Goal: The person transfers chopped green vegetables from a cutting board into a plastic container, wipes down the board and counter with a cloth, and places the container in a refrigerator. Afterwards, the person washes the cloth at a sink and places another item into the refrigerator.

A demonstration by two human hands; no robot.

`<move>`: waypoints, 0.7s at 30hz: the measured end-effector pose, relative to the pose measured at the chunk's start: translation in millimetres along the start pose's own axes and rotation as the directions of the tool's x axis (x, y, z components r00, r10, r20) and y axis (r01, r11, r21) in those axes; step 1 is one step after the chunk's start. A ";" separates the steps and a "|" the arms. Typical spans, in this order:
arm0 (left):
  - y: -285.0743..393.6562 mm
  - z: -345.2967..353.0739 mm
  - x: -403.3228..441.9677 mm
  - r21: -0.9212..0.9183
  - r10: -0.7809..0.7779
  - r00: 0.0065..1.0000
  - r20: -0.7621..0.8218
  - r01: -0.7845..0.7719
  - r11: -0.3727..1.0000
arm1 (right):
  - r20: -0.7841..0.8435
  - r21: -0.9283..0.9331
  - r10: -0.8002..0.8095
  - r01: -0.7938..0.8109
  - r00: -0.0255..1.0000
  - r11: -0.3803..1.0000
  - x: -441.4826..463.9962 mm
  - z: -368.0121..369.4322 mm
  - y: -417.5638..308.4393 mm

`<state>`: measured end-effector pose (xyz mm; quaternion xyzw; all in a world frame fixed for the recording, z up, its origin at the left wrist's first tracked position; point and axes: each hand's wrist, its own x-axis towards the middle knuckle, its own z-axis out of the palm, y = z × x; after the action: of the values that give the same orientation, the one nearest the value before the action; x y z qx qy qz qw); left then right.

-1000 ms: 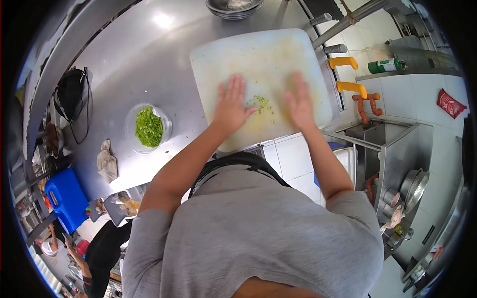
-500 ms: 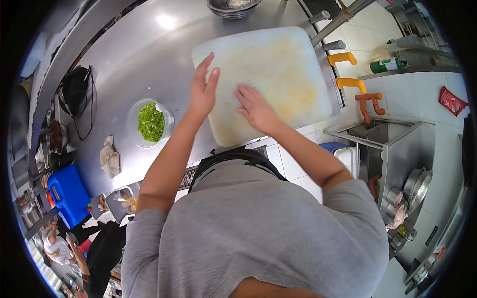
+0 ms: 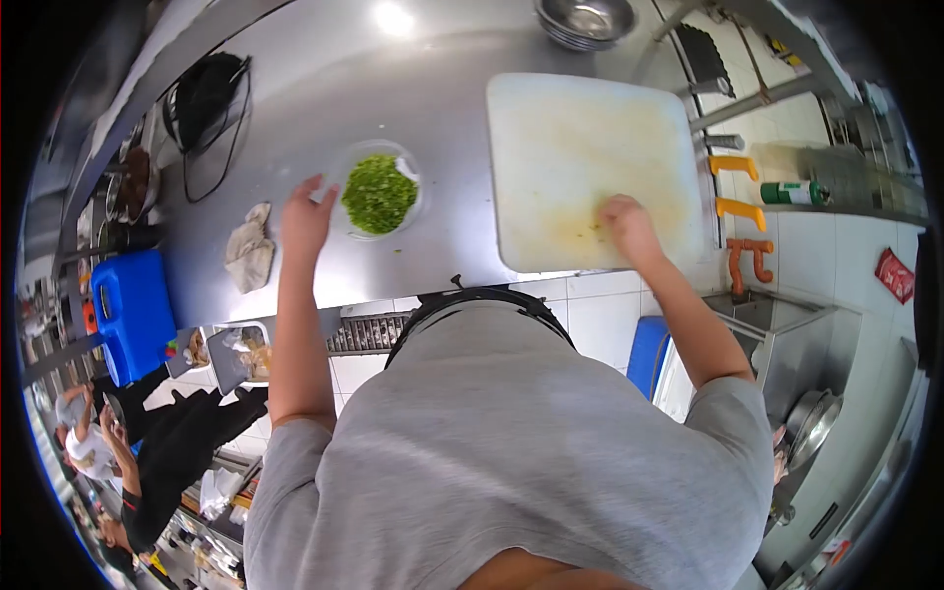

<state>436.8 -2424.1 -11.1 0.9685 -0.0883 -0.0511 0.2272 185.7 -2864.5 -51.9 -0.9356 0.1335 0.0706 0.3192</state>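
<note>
My left hand [image 3: 307, 218] is open beside the left side of a clear round bowl [image 3: 417, 202], thumb and fingers apart. I cannot tell whether it touches the rim. Finely chopped greens [image 3: 380, 194] fill the bowl, with a small white piece at their upper right edge. My right hand [image 3: 631, 230] is over the lower right part of a white cutting board [image 3: 580, 128], its fingers curled together. A few green scraps lie by its fingertips. Whatever these fingers hold, if anything, is hidden.
A crumpled cloth [image 3: 250, 250] lies left of my left hand on the steel table [image 3: 442, 108]. Stacked metal bowls [image 3: 587, 22] stand beyond the board. A black bag [image 3: 206, 98] with a cord is at far left, above a blue jug [image 3: 134, 315]. People stand at lower left.
My left hand has gone from the board to the bowl's left side. My right hand has slid rightward over the board, and its flat fingers have curled. The camera view has shifted.
</note>
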 end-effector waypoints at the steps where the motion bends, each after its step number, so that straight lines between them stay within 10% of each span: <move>1: -9.8 6.5 -1.1 -0.091 0.003 1.000 0.013 -0.002 0.996 | 0.026 0.203 0.159 -0.160 0.987 0.966 8.7 -1.8 -8.0; 4: -14.6 16.8 -5.0 -0.337 -0.016 0.998 0.054 0.034 0.941 | 0.032 0.778 0.228 -0.167 0.973 0.605 34.3 -2.6 -69.1; 7: -4.1 7.3 -8.5 -0.473 -0.051 0.994 0.101 0.093 0.876 | -0.191 0.786 0.007 0.148 0.982 0.600 59.6 12.9 -189.3; 10: -2.1 0.1 -6.7 -0.509 0.017 0.999 0.035 0.003 0.860 | -0.219 0.334 -0.387 0.441 0.896 0.833 85.1 58.2 -267.0; 13: -13.5 -26.3 4.1 -0.472 0.031 0.999 0.041 -0.008 0.881 | -0.280 -0.018 -0.627 0.649 0.727 0.760 97.9 79.7 -291.1; 17: -73.8 -63.1 36.6 -0.563 -0.127 0.988 -0.086 0.057 0.824 | -0.461 0.477 -0.061 0.305 0.886 0.824 78.4 45.2 -252.0; 21: -132.8 -79.0 74.5 -0.488 -0.237 0.945 -0.225 0.102 0.867 | -0.690 0.165 0.136 -0.028 0.711 0.986 39.4 41.9 -138.2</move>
<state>540.3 -2287.5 -4.7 0.8858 0.0456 0.0451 0.4595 262.0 -2741.6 -13.5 -0.8608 0.2902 -0.2832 0.3077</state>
